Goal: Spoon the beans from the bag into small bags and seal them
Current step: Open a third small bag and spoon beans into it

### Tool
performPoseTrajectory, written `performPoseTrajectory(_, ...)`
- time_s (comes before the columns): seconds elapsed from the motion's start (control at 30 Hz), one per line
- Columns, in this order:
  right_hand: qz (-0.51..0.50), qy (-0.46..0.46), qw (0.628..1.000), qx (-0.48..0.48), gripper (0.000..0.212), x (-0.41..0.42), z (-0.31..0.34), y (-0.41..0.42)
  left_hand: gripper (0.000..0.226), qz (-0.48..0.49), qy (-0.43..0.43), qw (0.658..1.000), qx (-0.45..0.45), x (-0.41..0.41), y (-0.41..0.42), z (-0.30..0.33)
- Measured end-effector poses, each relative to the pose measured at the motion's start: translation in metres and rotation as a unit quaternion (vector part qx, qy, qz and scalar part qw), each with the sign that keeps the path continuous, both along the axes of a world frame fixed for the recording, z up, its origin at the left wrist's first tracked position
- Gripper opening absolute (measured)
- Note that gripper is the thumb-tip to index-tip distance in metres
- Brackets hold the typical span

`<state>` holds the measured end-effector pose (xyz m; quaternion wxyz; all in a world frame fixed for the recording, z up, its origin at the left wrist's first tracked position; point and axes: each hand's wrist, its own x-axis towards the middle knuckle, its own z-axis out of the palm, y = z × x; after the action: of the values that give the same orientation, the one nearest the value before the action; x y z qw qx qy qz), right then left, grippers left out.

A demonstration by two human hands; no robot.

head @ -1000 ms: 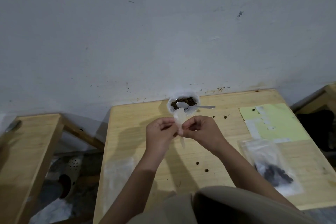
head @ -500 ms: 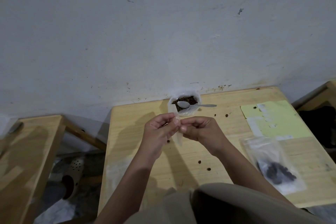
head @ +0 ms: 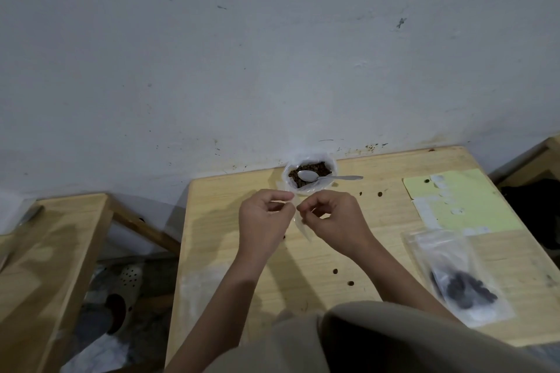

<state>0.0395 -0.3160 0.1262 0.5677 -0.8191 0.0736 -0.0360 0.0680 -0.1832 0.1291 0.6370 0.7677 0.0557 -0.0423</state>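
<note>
A small clear bag (head: 303,225) hangs between the two hands, above the desk (head: 378,254). The left hand (head: 263,221) and right hand (head: 333,221) each pinch its top. Behind them sits the bean bag (head: 309,175) with a spoon (head: 321,177).

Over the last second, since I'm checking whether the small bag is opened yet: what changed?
Little changed. Both hands stayed on the small bag; the left hand and right hand keep their grip at its top, the fingers only shifting slightly. Whether its mouth is open cannot be told. The spoon still rests in the bean bag, and the filled bag stays on the table.
</note>
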Motion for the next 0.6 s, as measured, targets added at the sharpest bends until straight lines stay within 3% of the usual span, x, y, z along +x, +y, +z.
performPoseTrajectory(0.07, -0.01, 0.013, 1.0, -0.007, 0.026, 0.0, 0.001, 0.002, 0.009, 0.013, 0.016, 0.999, -0.029, -0.001, -0.001, 0.001)
performPoseTrajectory(0.27, -0.022, 0.012, 0.999, -0.021, 0.016, -0.001, 0.001, 0.0, 0.017, 0.012, 0.025, 0.999, -0.025, 0.0, 0.001, 0.001)
performPoseTrajectory(0.37, -0.033, -0.02, 0.997, -0.074, 0.009, 0.001, 0.002, 0.0, 0.02, 0.004, 0.005, 1.0, 0.019, 0.0, 0.0, 0.005)
performPoseTrajectory(0.5, -0.071, -0.094, 0.981, -0.157, 0.018, 0.005, 0.001, -0.007, 0.015, -0.001, -0.002, 0.996, 0.095, -0.003, 0.002, 0.008)
performPoseTrajectory(0.6, -0.086, -0.095, 0.975, -0.18, 0.021, 0.008, 0.005, -0.017, 0.017, -0.021, 0.005, 0.992, 0.123, -0.013, 0.0, 0.007)
